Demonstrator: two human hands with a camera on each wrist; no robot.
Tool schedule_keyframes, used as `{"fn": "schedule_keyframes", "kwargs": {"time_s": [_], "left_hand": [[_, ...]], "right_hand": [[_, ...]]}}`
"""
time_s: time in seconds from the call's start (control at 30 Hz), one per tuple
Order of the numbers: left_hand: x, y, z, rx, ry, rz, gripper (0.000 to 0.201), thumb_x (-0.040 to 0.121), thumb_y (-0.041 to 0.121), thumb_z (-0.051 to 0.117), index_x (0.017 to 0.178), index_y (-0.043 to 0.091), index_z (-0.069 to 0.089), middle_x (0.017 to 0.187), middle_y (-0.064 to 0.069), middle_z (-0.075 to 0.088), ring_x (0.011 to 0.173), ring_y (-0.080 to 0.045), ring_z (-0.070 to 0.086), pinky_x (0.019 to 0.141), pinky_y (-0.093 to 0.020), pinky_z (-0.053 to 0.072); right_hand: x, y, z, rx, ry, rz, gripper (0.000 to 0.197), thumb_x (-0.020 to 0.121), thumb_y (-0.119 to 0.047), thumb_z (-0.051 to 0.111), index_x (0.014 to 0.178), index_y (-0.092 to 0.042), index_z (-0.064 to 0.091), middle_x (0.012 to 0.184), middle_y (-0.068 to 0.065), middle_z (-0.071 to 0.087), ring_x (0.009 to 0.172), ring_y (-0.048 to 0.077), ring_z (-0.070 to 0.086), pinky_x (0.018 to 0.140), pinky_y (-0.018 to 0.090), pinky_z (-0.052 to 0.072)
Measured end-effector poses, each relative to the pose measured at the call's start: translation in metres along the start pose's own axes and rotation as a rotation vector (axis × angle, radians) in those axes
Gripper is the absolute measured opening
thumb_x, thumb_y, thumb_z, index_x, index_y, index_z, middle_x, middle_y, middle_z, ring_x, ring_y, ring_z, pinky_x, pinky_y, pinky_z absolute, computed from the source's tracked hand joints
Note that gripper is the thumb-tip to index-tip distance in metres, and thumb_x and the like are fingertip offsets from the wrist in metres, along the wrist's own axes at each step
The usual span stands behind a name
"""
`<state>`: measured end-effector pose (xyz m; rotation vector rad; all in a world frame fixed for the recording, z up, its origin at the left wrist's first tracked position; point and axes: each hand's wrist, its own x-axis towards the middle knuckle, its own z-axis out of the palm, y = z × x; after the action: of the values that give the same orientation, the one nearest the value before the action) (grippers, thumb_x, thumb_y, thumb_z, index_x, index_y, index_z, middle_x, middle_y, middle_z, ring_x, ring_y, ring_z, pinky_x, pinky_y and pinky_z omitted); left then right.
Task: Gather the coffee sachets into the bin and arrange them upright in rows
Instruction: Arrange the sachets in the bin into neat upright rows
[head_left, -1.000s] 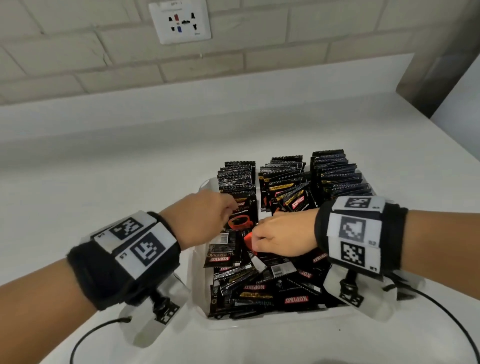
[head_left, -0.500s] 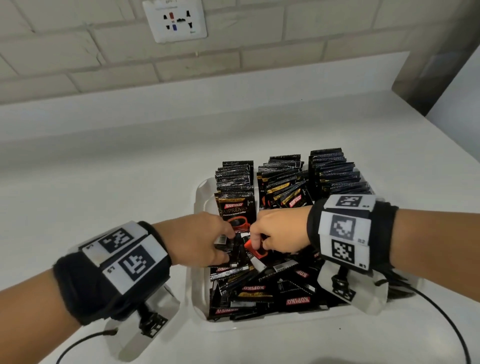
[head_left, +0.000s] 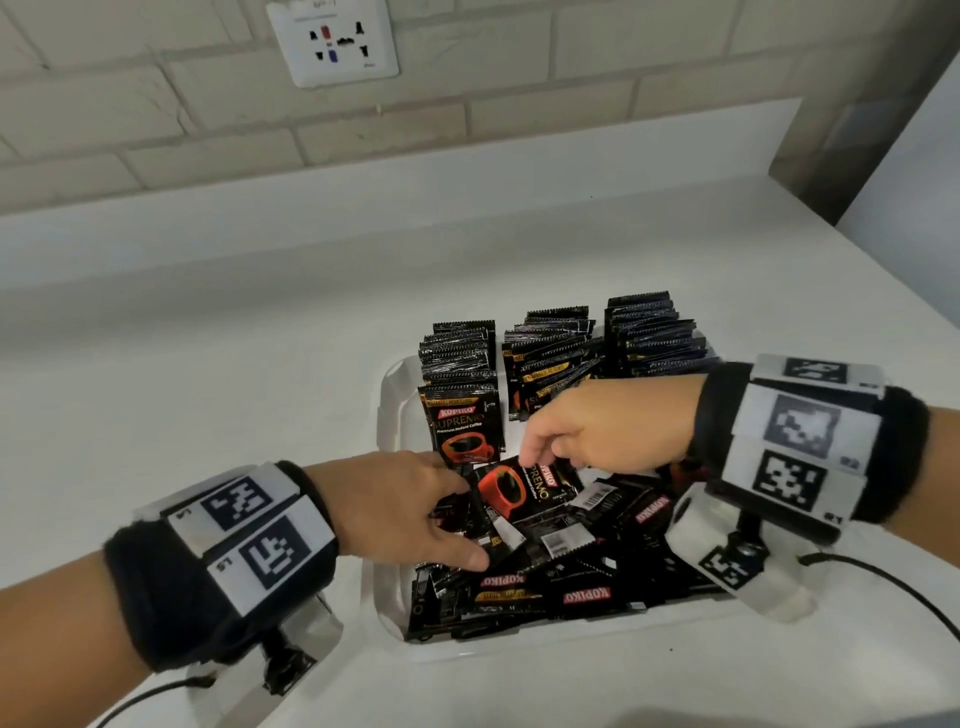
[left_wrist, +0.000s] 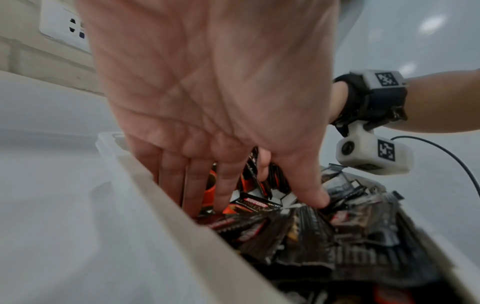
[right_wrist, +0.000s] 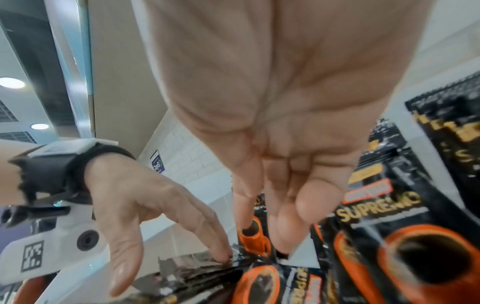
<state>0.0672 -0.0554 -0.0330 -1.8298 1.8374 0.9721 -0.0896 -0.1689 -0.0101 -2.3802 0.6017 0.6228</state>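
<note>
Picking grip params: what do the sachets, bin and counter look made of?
Sachets: glossy printed foil or plastic film, probably; glare, crinkles, serrated edges.
Bin: white, slightly translucent moulded plastic by its look; rounded rim, smooth walls.
Counter: smooth white satin surface, soft reflections; laminate or solid surface, cannot tell.

A white countertop (head_left: 218, 374) ran back to a low white upstand, and above it rose a wall of pale brick-shaped tiles (head_left: 519, 62) with a white multi-socket outlet (head_left: 332, 41) set into it. At the far right corner stood a grey-brown pillar (head_left: 852, 124), with a plain white surface just beside it. Round ceiling lights (right_wrist: 11, 82) glowed overhead near a slatted vent, and a small blue sign (right_wrist: 157, 163) hung on a distant tiled wall.
</note>
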Motion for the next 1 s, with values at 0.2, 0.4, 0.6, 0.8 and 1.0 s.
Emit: {"fn": "schedule_keyframes", "kwargs": {"time_s": [0.2, 0.4, 0.6, 0.8, 1.0], "left_hand": [[-0.001, 0.003, 0.008, -0.008, -0.029, -0.016, 0.091, 0.076, 0.07, 0.05, 0.148, 0.02, 0.023, 0.13, 0.009, 0.033, 0.12, -0.012, 0.044, 0.104, -0.029, 0.038], [-0.006, 0.011, 0.005, -0.094, -0.116, -0.018, 0.109, 0.059, 0.08, 0.046, 0.149, 0.029, 0.011, 0.153, 0.015, 0.014, 0.138, -0.01, 0.026, 0.114, -0.026, 0.023], [-0.01, 0.015, 0.01, -0.116, -0.039, 0.038, 0.091, 0.074, 0.066, 0.06, 0.147, 0.032, 0.019, 0.145, 0.013, 0.033, 0.128, -0.006, 0.037, 0.106, -0.017, 0.029], [-0.012, 0.015, 0.011, -0.286, -0.029, 0.091, 0.041, 0.087, 0.033, 0.053, 0.127, 0.036, 0.046, 0.083, 0.013, 0.062, 0.061, 0.006, 0.054, 0.056, -0.007, 0.041], [-0.012, 0.011, 0.017, -0.281, 0.027, 0.115, 0.016, 0.09, 0.02, 0.042, 0.101, 0.024, 0.053, 0.077, 0.002, 0.056, 0.059, -0.007, 0.045, 0.056, -0.016, 0.039]], "right_hand": [[-0.02, 0.01, 0.009, -0.103, -0.062, 0.02, 0.034, 0.1, -0.021, 0.035, 0.128, -0.028, 0.051, 0.127, -0.009, 0.056, 0.112, 0.006, 0.052, 0.095, 0.017, 0.038], [-0.029, 0.018, 0.019, -0.12, -0.102, -0.002, 0.035, 0.099, -0.036, 0.033, 0.129, -0.03, 0.05, 0.128, -0.013, 0.054, 0.111, 0.002, 0.049, 0.095, 0.016, 0.034], [-0.036, 0.019, 0.02, -0.056, -0.162, -0.022, 0.052, 0.082, -0.062, 0.048, 0.127, -0.037, 0.048, 0.123, -0.016, 0.052, 0.109, 0.004, 0.051, 0.097, 0.027, 0.043], [-0.044, 0.023, 0.024, -0.021, -0.147, -0.01, 0.065, 0.068, -0.061, 0.066, 0.126, -0.039, 0.047, 0.107, -0.023, 0.047, 0.102, 0.0, 0.049, 0.094, 0.022, 0.043], [-0.046, 0.027, 0.027, 0.034, -0.104, -0.017, 0.064, 0.069, -0.058, 0.067, 0.126, -0.039, 0.046, 0.101, -0.029, 0.043, 0.096, -0.006, 0.045, 0.089, 0.016, 0.04]]}}
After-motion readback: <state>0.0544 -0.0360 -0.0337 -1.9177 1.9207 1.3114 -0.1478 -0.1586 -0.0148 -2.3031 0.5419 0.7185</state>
